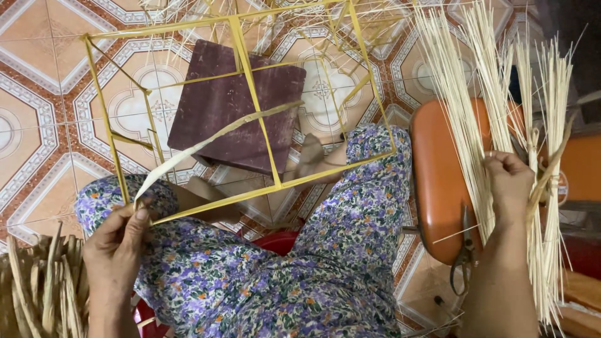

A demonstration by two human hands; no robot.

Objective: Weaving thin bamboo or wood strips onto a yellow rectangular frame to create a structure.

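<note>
The patterned tile floor point(37, 94) is seen beneath the work. A yellow bamboo frame point(250, 94) is held over the lap, above a dark red square board point(219, 106). A bundle of pale bamboo sticks point(463, 94) is laid across an orange stool point(438, 175), with scissors point(464, 250) resting on it. The left hand point(119, 250) is closed on the frame's near corner and on a flat pale strip point(206, 144). The right hand point(510, 184) is curled around sticks in the bundle.
</note>
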